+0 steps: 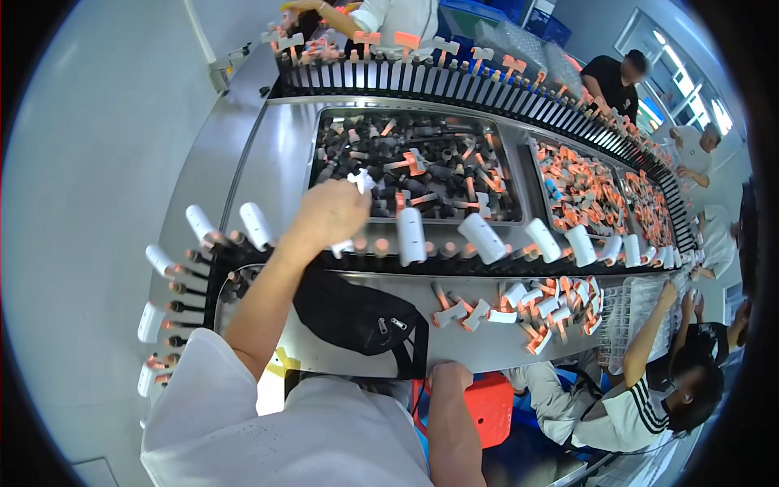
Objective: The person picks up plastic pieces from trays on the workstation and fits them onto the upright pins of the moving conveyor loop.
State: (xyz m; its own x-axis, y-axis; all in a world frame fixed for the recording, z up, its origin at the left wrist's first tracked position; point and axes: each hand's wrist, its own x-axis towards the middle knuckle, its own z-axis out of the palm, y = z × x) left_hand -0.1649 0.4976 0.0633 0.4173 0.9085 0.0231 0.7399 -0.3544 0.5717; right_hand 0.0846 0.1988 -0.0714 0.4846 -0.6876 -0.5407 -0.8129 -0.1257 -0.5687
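Whether the left hand is closed on anything cannot be told: a blurred white thing shows at its fingertips, over the lower-left corner of the tray of dark parts, at ten o'clock from the middle of the view. The right hand is loosely curled at the near edge of the bench, at five o'clock; whether it holds something cannot be told either.

Biggest is the steel bench, spread through the middle of the view. Around it bends a black slatted conveyor, one run sweeping from eleven round to three o'clock, another passing just below the left hand. At four o'clock sits a co-worker in a striped white shirt, an arm stretched toward clear plastic trays.

At twelve o'clock lies a wide steel tray heaped with dark parts, a few orange ones among them. Orange-and-grey pieces lie thick in the next tray, between two and three o'clock.

Down at five o'clock, beside the right forearm, is a red stool. A black bag lies on the bench at seven o'clock. Orange-and-white pieces are piled loosely at four o'clock. White rounded caps line the conveyor's near run. Smallest are the bag's zip pulls.
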